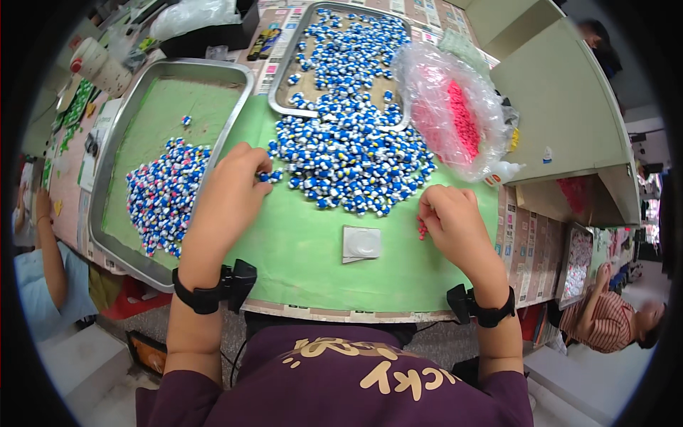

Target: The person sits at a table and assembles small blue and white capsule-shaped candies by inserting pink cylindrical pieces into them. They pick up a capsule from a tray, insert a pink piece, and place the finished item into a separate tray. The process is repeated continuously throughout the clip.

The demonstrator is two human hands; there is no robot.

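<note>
A heap of small blue-and-white pieces [348,160] spreads over the green work surface [306,274], spilling from the open end of a metal tray [274,89]. At its left edge, my left hand [238,185] is closed, with blue-and-white pieces at its fingertips. My right hand [453,219] curls closed to the right of the heap. Small red pieces [422,229] show below its fingers, partly hidden by them. Between my hands lies a small white square pad [362,243] with a glossy, clear patch on top.
On the left, a second metal tray [245,82] holds a pile of blue, white and pink pieces [167,192]. A clear plastic bag [430,78] of red pieces and a small white bottle [503,173] sit at right, beside a cabinet [558,107]. Other people work on both sides.
</note>
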